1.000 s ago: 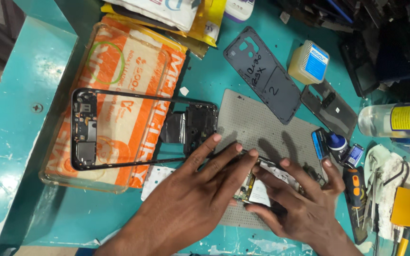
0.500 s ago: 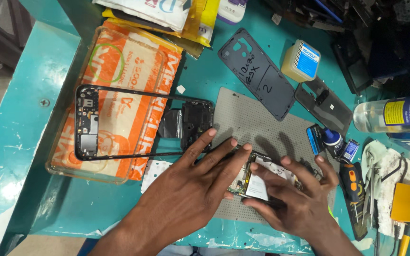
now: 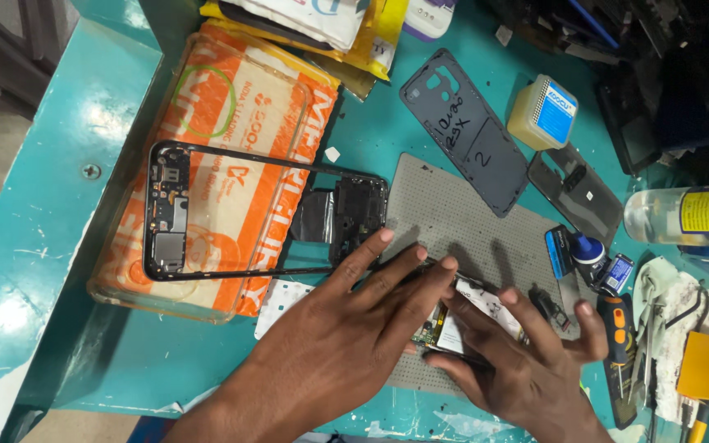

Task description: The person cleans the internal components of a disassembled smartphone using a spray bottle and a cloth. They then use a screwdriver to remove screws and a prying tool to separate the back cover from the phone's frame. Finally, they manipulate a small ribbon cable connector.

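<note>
Lower centre of the frame, on a grey mat [image 3: 453, 213], the left hand [image 3: 354, 328] and right hand [image 3: 519, 369] are pressing flat, fingers spread, on an opened phone [image 3: 461, 316] (boards exposed); its black frame [image 3: 231, 213] and back cover [image 3: 461, 131] are lying detached, reassembly apparently pending.

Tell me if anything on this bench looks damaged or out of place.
Nothing looks spilled or broken. The opened phone under the left hand and right hand has its circuit board exposed. Its empty black frame lies askew on an orange packet, and the back cover lies apart.
</note>
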